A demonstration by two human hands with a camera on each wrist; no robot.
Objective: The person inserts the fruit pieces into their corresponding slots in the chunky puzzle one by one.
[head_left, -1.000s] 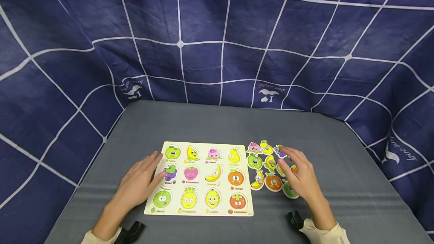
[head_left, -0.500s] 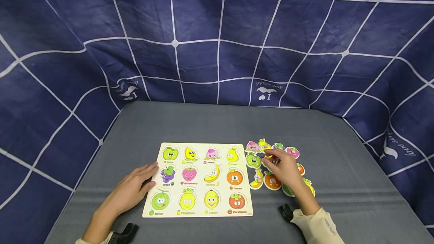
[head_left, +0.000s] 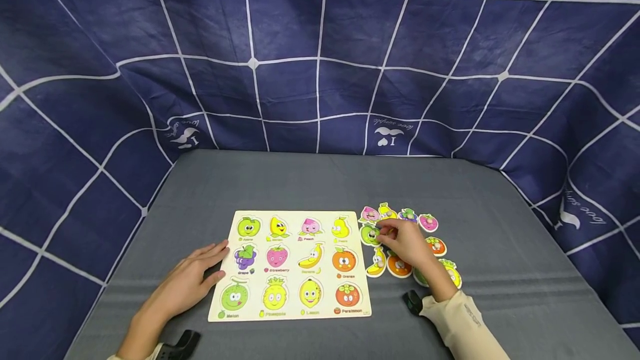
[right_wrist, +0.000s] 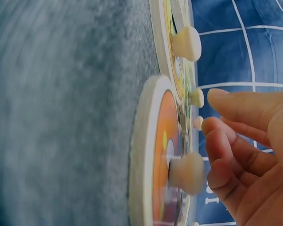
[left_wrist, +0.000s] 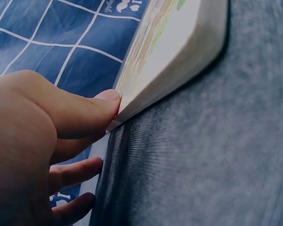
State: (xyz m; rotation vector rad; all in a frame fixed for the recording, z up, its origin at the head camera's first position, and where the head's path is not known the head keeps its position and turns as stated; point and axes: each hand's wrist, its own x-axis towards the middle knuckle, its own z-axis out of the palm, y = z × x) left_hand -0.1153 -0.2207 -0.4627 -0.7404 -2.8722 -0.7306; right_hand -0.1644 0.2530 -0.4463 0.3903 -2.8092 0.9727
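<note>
A cream fruit puzzle board (head_left: 287,317) lies flat on the grey table. My left hand (head_left: 182,279) rests at its left edge with fairly straight fingers; in the left wrist view the thumb (left_wrist: 96,113) touches the board's edge. Right of the board sits a cluster of knobbed fruit pieces. Over it is my right hand (head_left: 407,243), thumb and forefinger reaching toward the green apple piece (head_left: 369,235). The right wrist view shows the fingertips apart and bent beside a small greenish knob (right_wrist: 196,97); contact is unclear. A banana piece (head_left: 376,263) and orange piece (head_left: 399,266) lie below the hand.
Behind the apple are a peach piece (head_left: 369,214), a pear piece (head_left: 387,211) and a grape piece (head_left: 408,214). Further right lie a pink piece (head_left: 428,223), a persimmon piece (head_left: 436,246) and a pineapple piece (head_left: 454,274). A blue checked curtain (head_left: 320,88) surrounds the table (head_left: 300,182).
My right hand has moved left from the right side of the cluster to the apple piece. The left hand has drawn back from over the board to its left edge.
</note>
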